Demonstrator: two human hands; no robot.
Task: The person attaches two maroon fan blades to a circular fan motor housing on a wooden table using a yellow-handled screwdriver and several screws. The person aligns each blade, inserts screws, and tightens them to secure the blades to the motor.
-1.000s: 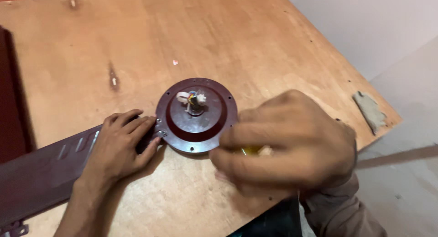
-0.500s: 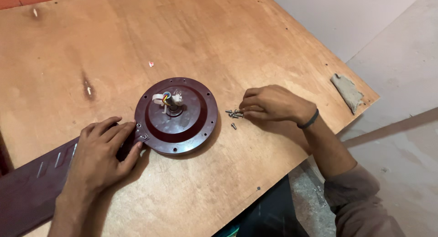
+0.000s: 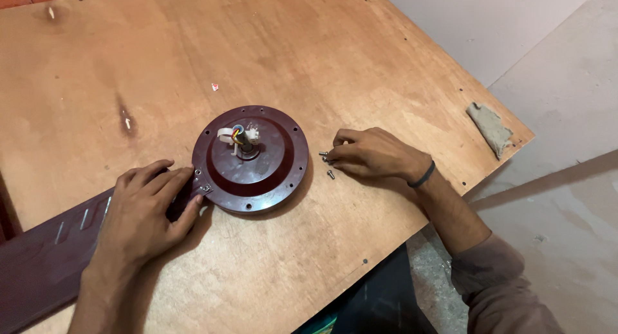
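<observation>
A round maroon fan motor housing (image 3: 252,160) lies flat on the plywood table (image 3: 322,64), with a short shaft and coloured wires (image 3: 237,136) at its centre. A maroon fan blade (image 3: 45,257) runs off to the lower left, its bracket meeting the housing's left rim. My left hand (image 3: 145,208) presses flat on that bracket end of the blade. My right hand (image 3: 373,154) rests on the table to the right of the housing, fingertips pinched at a few small screws (image 3: 327,159); one screw (image 3: 331,174) lies loose beside them.
A grey lump of dried putty or cloth (image 3: 490,128) sits near the table's right edge. A small red-and-white scrap (image 3: 215,87) lies behind the housing. The table's right corner drops off to a concrete floor (image 3: 566,179). Dark marks dot the wood at left.
My right hand has gone from close under the camera out to the screws right of the housing, and now pinches at them. The left hand has stayed on the blade.
</observation>
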